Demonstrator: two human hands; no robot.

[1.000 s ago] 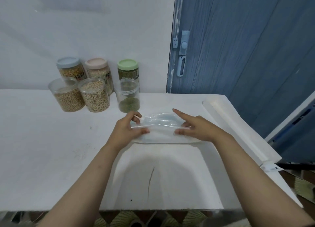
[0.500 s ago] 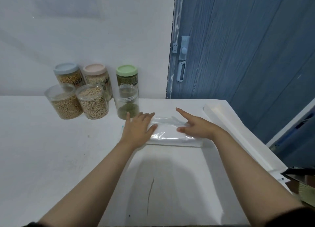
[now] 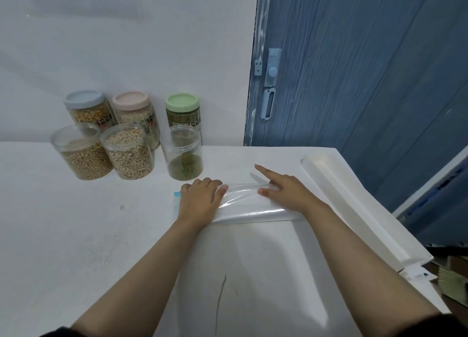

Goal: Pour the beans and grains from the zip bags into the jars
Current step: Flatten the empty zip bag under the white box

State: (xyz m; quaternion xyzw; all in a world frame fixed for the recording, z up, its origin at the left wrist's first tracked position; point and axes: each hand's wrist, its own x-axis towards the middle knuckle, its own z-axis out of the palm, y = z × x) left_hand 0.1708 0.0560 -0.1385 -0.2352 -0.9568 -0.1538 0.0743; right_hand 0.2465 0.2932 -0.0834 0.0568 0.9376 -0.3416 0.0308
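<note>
Bare forearms, with dark sleeve edges (image 3: 63,331) showing at the bottom corners.

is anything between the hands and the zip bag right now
Nothing visible. The left hand lies flat on the zip bag and the right hand rests on its other end, on the table.

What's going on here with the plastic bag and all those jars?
A person is flattening an empty clear zip bag on a white table. The left hand presses flat on one end; the right hand rests on the other, index finger stretched out. Behind stand three open jars: tan beans, pale grains and a little of green beans. Three lidded jars line the wall.
</note>
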